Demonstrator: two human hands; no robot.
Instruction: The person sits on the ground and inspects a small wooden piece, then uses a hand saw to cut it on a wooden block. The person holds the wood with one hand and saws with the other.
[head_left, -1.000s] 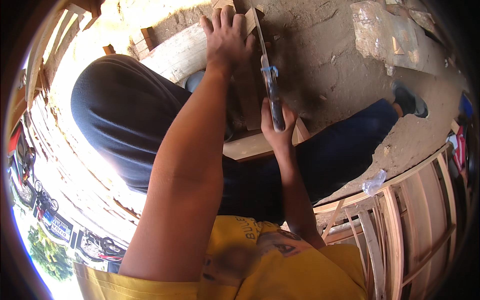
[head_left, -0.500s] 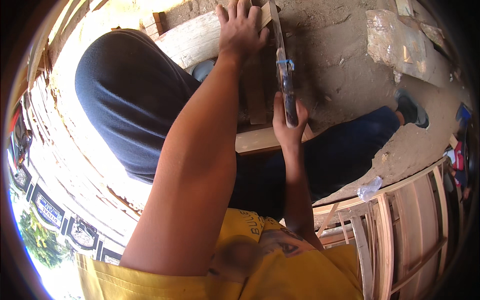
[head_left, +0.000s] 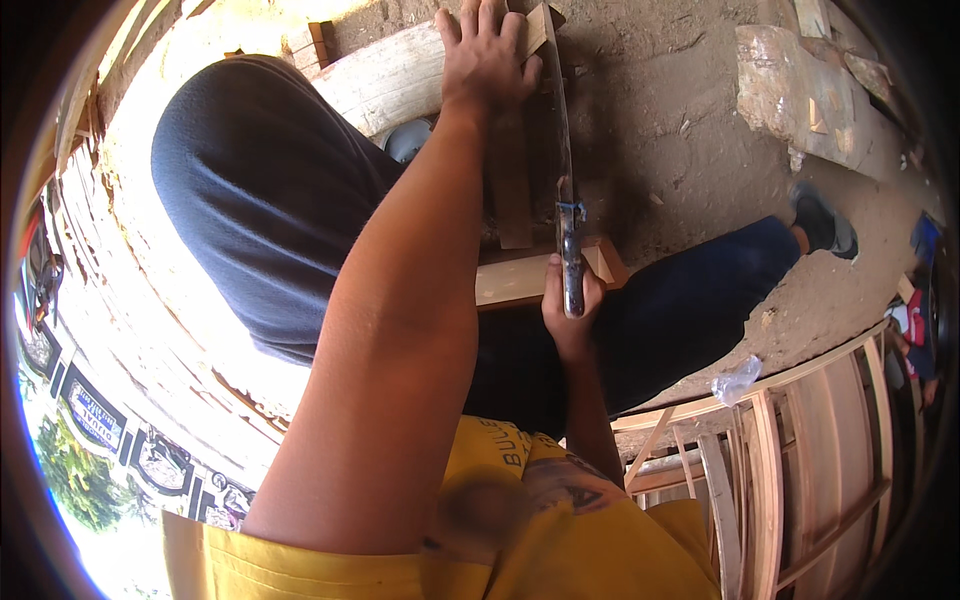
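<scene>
My right hand (head_left: 572, 300) is closed round the dark handle of a handsaw (head_left: 564, 130), which has a blue tie at its neck. The narrow blade runs away from me, its far part against the end of a wooden piece (head_left: 541, 28). Over that wood lies my left hand (head_left: 487, 60), fingers spread across it and thumb on the near side, holding it down just left of the blade. Beneath the hand a pale, thick plank (head_left: 385, 78) extends leftward. Part of the wood under my palm is hidden.
My bent left knee (head_left: 270, 190) rises beside the plank; my right leg (head_left: 700, 270) stretches right across the dirt floor. A box-like wooden piece (head_left: 520, 280) lies by the saw handle. A rough log (head_left: 800, 95) is far right, wooden frames (head_left: 770, 480) near right, with a plastic bag (head_left: 737, 380).
My right hand has drawn the handsaw back toward me, so more of its blade shows. My left hand stays on the wood, almost unmoved.
</scene>
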